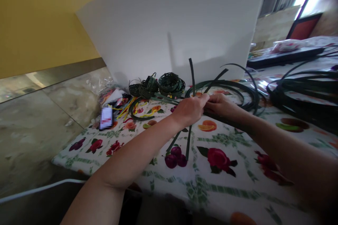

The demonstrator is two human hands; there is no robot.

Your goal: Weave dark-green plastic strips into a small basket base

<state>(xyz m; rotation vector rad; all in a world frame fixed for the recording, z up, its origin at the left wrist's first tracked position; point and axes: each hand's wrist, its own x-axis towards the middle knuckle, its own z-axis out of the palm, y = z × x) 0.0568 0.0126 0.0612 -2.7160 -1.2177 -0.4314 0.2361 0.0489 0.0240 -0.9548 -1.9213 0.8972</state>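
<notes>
My left hand (190,109) and my right hand (221,105) meet above the table, both closed on dark green flat strips (192,74). One strip stands up from my left hand; two ends hang down below it over the cloth. More of the same strip lies in a loose coil (232,88) just behind my hands. The table carries a white cloth with fruit and flower prints (219,182).
Small woven dark green baskets (169,83) sit at the back by a white board (171,24). Coloured strips and a plastic bag (116,102) lie at the left corner. A large bundle of dark strips (303,95) fills the right. The table edge runs along the left above a stone floor.
</notes>
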